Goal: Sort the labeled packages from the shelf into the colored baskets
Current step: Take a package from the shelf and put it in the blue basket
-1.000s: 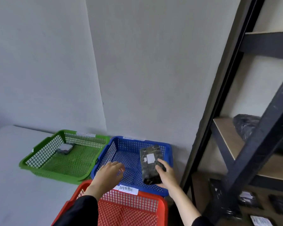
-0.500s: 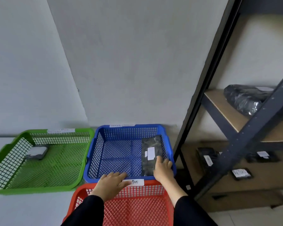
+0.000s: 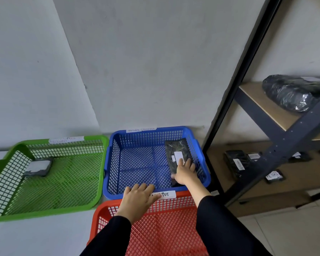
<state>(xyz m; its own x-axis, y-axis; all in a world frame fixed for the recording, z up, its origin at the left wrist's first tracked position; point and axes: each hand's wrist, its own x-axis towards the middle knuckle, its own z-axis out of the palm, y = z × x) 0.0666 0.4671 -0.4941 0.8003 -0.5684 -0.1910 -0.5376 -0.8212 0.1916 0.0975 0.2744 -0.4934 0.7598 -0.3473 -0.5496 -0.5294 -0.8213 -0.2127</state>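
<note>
We find the black labeled package (image 3: 177,154) lying along the blue basket's (image 3: 203,159) right wall, our right hand (image 3: 184,171) flat upon it, fingers straight. It looks light, slick-wrapped; hold its edges. Our left hand (image 3: 138,197) rests spread on the near rim.

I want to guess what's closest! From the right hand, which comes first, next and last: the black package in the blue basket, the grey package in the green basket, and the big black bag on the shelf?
1. Black package: under the right hand, in the blue basket.
2. Big black bag: up right, on the shelf.
3. Grey package: far left, in the green basket.
</note>
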